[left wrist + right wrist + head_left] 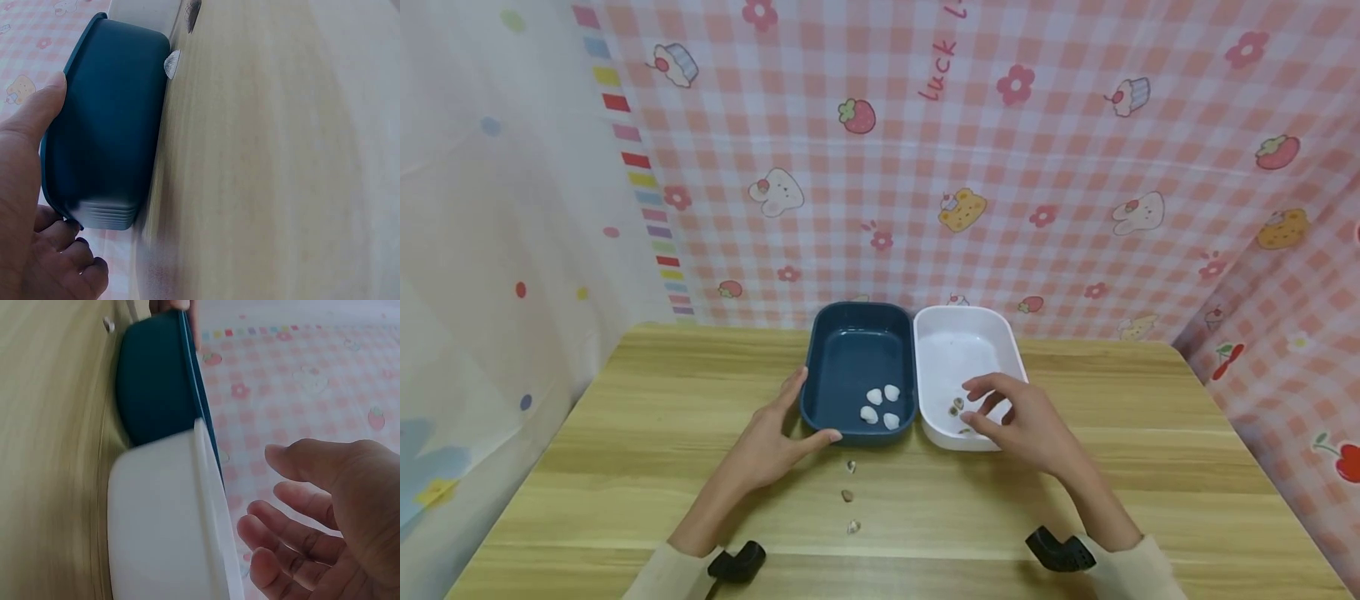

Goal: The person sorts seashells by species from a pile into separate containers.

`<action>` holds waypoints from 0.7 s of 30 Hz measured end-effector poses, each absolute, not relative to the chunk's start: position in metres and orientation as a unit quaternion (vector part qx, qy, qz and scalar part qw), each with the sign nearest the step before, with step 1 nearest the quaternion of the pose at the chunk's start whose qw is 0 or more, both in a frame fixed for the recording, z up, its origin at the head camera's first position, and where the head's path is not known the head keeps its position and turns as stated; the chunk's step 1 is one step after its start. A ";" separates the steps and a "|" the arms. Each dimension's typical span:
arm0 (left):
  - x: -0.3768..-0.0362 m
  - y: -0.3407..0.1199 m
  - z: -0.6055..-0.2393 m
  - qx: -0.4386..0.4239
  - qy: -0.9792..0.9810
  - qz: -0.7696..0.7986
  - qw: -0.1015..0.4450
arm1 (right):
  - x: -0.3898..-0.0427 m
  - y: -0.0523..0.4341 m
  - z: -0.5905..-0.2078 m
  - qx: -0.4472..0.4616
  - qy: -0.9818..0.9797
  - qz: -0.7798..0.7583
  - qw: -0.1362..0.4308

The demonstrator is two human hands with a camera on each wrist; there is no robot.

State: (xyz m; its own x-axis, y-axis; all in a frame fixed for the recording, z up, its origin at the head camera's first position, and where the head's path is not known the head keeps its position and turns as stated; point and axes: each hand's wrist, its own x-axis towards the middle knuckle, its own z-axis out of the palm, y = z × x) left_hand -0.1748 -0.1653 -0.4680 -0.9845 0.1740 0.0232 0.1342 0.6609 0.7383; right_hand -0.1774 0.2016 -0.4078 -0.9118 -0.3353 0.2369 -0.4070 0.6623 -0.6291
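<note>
My left hand (767, 442) holds the near left corner of a dark blue dish (859, 310), its thumb on the front rim and its fingers at the left side. In the left wrist view those fingers curl in below the rim. Several white seashells (868, 414) lie in the front right of this dish. Over the right side of a white dish (973, 313) hovers my right hand (1022, 417), fingers bent and spread apart. The right wrist view shows nothing between thumb and fingertips. Beneath it, small brownish seashells (955, 411) rest on the white dish's floor, partly hidden by the hand.
Three small seashells (847, 495) lie in a line on the wooden table (940, 533), in front of the blue dish. Both dishes stand side by side near the table's back edge. Behind them hangs a pink checked cloth (895, 192).
</note>
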 end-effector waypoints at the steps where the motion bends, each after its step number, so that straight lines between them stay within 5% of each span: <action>1: -0.175 -0.165 -0.468 0.084 0.911 0.403 0.025 | -0.176 0.199 -0.407 0.209 -0.908 0.360 0.051; 21: -0.175 -0.166 -0.469 0.092 0.911 0.401 0.017 | -0.148 0.152 -0.412 0.287 -0.874 0.392 -0.015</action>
